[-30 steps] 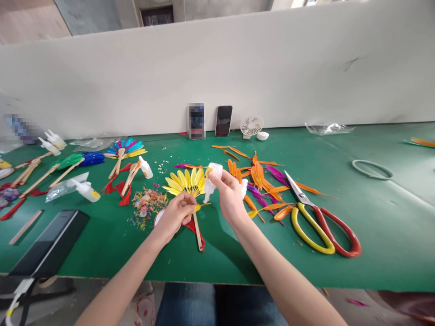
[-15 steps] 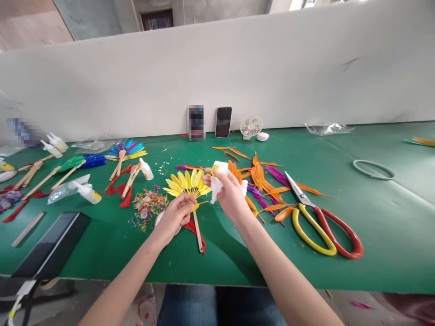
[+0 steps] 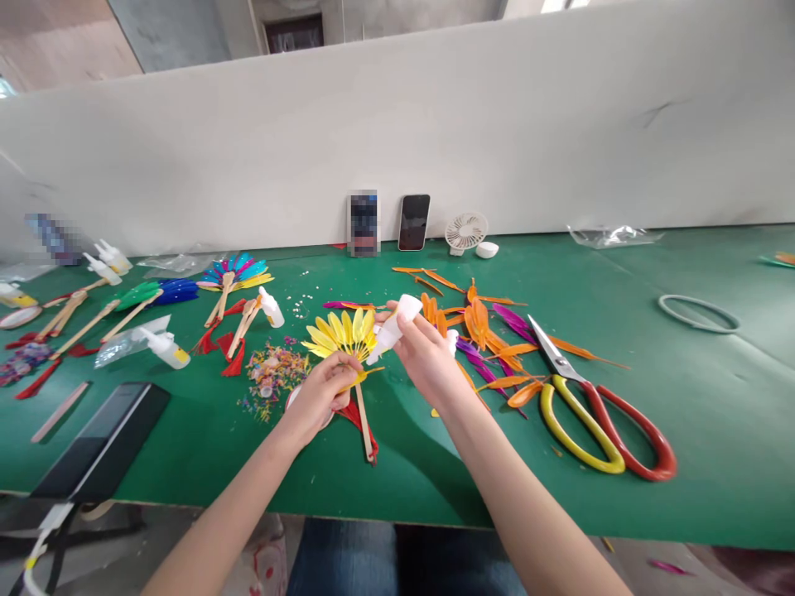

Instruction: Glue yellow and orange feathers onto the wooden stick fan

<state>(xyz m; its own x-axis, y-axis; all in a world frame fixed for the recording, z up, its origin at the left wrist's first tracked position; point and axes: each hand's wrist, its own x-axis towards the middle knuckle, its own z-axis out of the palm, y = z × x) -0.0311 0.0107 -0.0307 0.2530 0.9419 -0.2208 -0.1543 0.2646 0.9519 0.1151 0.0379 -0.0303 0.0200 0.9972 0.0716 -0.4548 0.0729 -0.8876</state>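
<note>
My left hand (image 3: 320,391) is closed, pinching a small yellow feather (image 3: 362,377) whose quill points right. My right hand (image 3: 428,360) grips a white glue bottle (image 3: 401,319), tilted with its narrow end down and left, just above the feather. Whether the tip touches the feather, I cannot tell. Under both hands lies a yellow feather fan (image 3: 339,329), its wooden handle (image 3: 363,422) toward me and a red tassel (image 3: 373,447) beside it. A round pale dish is partly hidden by my left hand. Something white (image 3: 451,340) shows behind my right hand.
Large scissors (image 3: 577,389) with yellow and red handles lie open at right, near orange feathers (image 3: 477,319) and purple ones. Colourful bits (image 3: 273,377), glue bottles (image 3: 166,348), finished fans (image 3: 233,271) and a black box (image 3: 103,443) lie left. Phones (image 3: 414,222) and a small fan (image 3: 465,232) stand behind.
The glue bottle has turned in my right hand, its narrow end now reaching down and left near the feather. My left hand keeps its pinch. The view has shifted slightly.
</note>
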